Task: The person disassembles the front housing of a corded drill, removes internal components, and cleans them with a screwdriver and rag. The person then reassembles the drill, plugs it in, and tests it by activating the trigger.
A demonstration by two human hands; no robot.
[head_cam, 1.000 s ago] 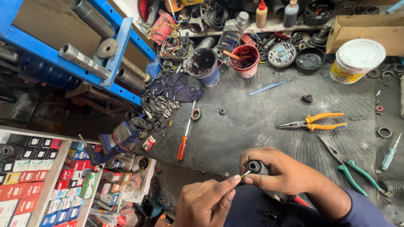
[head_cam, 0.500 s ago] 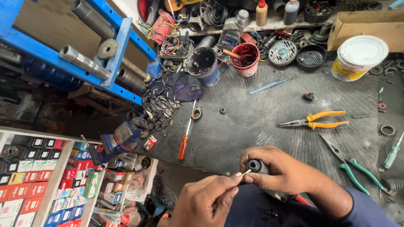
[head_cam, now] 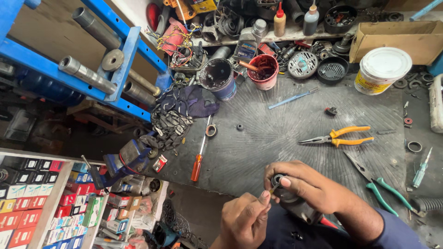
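My right hand point(head_cam: 308, 185) is wrapped around a dark round metal part point(head_cam: 290, 197) at the near edge of the grey bench mat point(head_cam: 277, 124). My left hand point(head_cam: 243, 220) pinches a small thin tool point(head_cam: 273, 189) whose tip touches the ring-shaped opening on top of the part. Both hands sit close together over my dark blue clothing. Most of the part is hidden under my right fingers.
An orange-handled screwdriver point(head_cam: 200, 152), orange long-nose pliers point(head_cam: 340, 136) and green-handled pliers point(head_cam: 379, 190) lie on the mat. Further back stand a dark pot point(head_cam: 218, 77), a red cup point(head_cam: 263, 70), a white tub point(head_cam: 381, 69) and a cardboard box point(head_cam: 400, 40). A blue press frame point(head_cam: 78, 69) is on the left.
My hands have stayed in the same grip on the part and the thin tool, with only slight shifts. Nothing on the bench has moved.
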